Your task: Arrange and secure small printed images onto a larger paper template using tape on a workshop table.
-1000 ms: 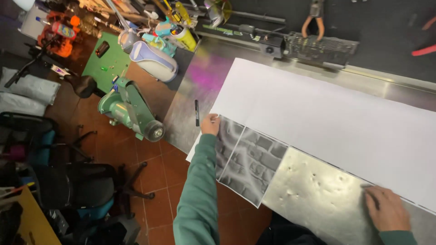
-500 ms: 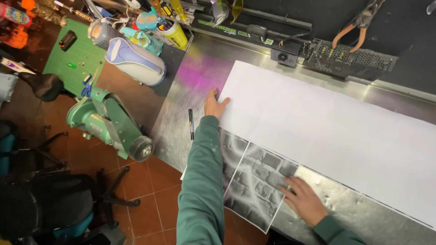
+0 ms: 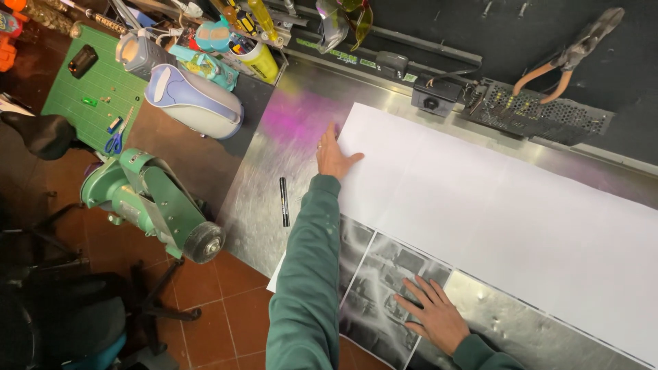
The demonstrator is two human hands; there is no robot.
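Left hand lies flat, fingers together, pinning the big white sheet's ten-o'clock edge to the steel bench, black marker just beside, while the right hand, fingers spread, presses the grey printed sheet down at six o'clock.

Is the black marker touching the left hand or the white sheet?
Apart. The head view shows the black marker lying on bare metal, clear of the left hand and white sheet.

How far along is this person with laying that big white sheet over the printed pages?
Done: the white sheet already lies flat over most of the metal table. In hand: the left hand presses its far corner, the right hand flattens the grey printed pages. Left: the pages' near edge remains uncovered.
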